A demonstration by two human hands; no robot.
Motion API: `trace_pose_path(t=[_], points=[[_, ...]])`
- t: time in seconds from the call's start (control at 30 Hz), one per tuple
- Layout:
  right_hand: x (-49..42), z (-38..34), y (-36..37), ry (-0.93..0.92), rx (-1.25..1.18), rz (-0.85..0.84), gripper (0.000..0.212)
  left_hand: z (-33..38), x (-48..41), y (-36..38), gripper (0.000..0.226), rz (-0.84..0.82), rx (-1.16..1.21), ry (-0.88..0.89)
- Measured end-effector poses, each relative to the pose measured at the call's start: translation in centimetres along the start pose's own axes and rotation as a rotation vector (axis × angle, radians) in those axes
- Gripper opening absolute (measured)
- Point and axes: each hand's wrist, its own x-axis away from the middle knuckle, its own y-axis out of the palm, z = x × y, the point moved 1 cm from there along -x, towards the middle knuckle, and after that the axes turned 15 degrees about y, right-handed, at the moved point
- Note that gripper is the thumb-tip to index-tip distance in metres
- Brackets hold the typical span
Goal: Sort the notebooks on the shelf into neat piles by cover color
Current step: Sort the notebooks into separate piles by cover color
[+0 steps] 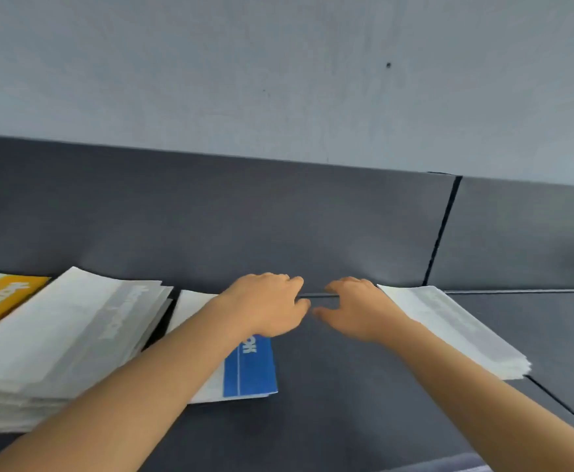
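The left hand [265, 306] lies on the far end of the blue notebook [249, 367], fingers bent so its grip cannot be told, the right hand [357, 310] hangs loosely curled and empty over the dark shelf [346, 396] just beside a white pile [449, 325], and a taller white pile [57, 335] and a yellow notebook [2, 298] lie further left.

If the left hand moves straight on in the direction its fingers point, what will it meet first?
Probably the right hand, which faces the left hand across a small gap. Depth is unclear, so they might pass each other.
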Motion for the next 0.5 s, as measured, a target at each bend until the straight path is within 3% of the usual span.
trace_pose_path(t=[0.13,0.3,0.4,0.5], points=[[-2.8,9.2,-1.3,0.016,0.031,-0.006,0.048,6.2,-6.7,1.0,0.036,0.031,0.018,-0.084],[-5.5,17.7,-1.9,0.196,-0.027,-0.032,0.056,12.3,-13.1,2.4,0.055,0.088,0.292,-0.214],[-6.4,20.1,-0.8,0.258,-0.039,-0.110,0.058,14.1,-15.3,3.8,0.036,0.089,0.494,-0.272],[-6.6,20.7,-0.1,0.256,-0.088,-0.088,0.059,14.6,-16.7,5.2,0.028,0.204,0.640,-0.263]])
